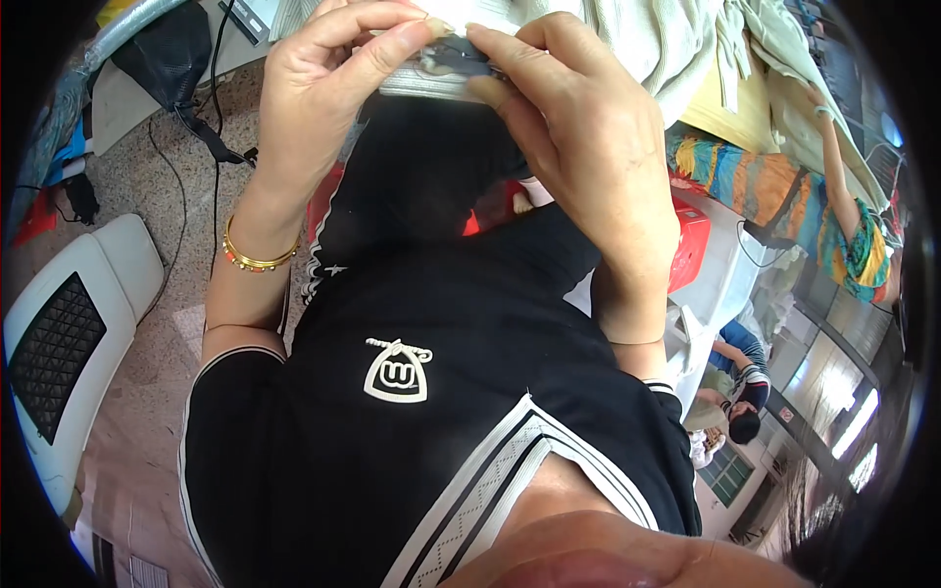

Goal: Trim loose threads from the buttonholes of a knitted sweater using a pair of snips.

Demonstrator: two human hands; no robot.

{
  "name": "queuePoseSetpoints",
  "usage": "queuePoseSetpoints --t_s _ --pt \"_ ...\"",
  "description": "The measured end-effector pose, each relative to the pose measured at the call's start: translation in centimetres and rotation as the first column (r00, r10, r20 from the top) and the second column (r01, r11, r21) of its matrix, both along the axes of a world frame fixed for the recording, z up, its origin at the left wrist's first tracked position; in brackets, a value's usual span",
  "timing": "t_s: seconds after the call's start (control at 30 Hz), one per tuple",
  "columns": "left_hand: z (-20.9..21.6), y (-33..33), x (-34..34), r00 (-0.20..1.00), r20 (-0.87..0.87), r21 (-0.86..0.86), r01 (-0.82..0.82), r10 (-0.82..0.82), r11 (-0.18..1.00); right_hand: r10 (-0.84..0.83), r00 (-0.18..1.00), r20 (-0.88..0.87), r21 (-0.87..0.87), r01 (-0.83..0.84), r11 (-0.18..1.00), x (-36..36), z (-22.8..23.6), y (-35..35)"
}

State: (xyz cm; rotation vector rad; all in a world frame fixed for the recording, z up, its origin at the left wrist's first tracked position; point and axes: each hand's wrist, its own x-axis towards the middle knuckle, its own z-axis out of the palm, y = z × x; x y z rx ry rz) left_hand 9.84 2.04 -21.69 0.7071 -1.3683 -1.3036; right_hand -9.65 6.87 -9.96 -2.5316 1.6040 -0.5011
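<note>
My left hand [338, 83] is at the top of the head view, with thumb and forefinger pinched together. Facing it, my right hand [593, 127] has its thumb and forefinger drawn in close. Between the fingertips lies a small dark grey piece [461, 57], partly covered by the fingers, and its kind is unclear. What each pinch holds is too small to make out. Under my hands is the edge of a white ribbed knit fabric [421, 85], above my lap. More of the cream knit fabric [691, 44] spreads over the table to the right.
A white chair [108, 284] with a dark quilted panel stands at left. A black bag [169, 54] and hanging cables [216, 108] are beyond it. Right of me are a red plastic stool [690, 240], a person in patterned clothing [784, 196] reaching over fabric, and another person bending [740, 377].
</note>
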Motion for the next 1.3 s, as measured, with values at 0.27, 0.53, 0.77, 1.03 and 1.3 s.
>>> queuePoseSetpoints --t_s 0.27,0.53,0.77,1.03,1.3 --pt "0.9 0.3 -0.4 0.995 -0.057 0.033 -0.078 0.080 0.996 0.069 0.997 0.046 -0.130 -0.063 0.990 -0.4 -1.2 -0.5" --pt "0.8 2.1 0.6 0.896 0.369 -0.353 -0.111 0.248 0.929 0.023 0.974 0.223 -0.011 -0.021 1.000 -0.8 -3.4 -0.3" --pt "2.4 2.3 -1.6 0.914 0.308 -0.394 -0.132 0.266 0.910 -0.026 0.950 0.310 -0.159 0.078 0.984 -2.3 -5.4 0.2" --pt "3.9 2.2 -3.7 0.874 0.401 -0.443 -0.076 0.273 0.893 -0.135 0.637 0.759 0.121 0.066 0.990 -3.9 -8.0 2.4" --pt "4.6 2.1 -4.3 0.813 0.476 -0.487 -0.073 0.335 0.870 -0.093 0.478 0.874 0.092 0.026 0.995 -4.3 -9.6 0.2"
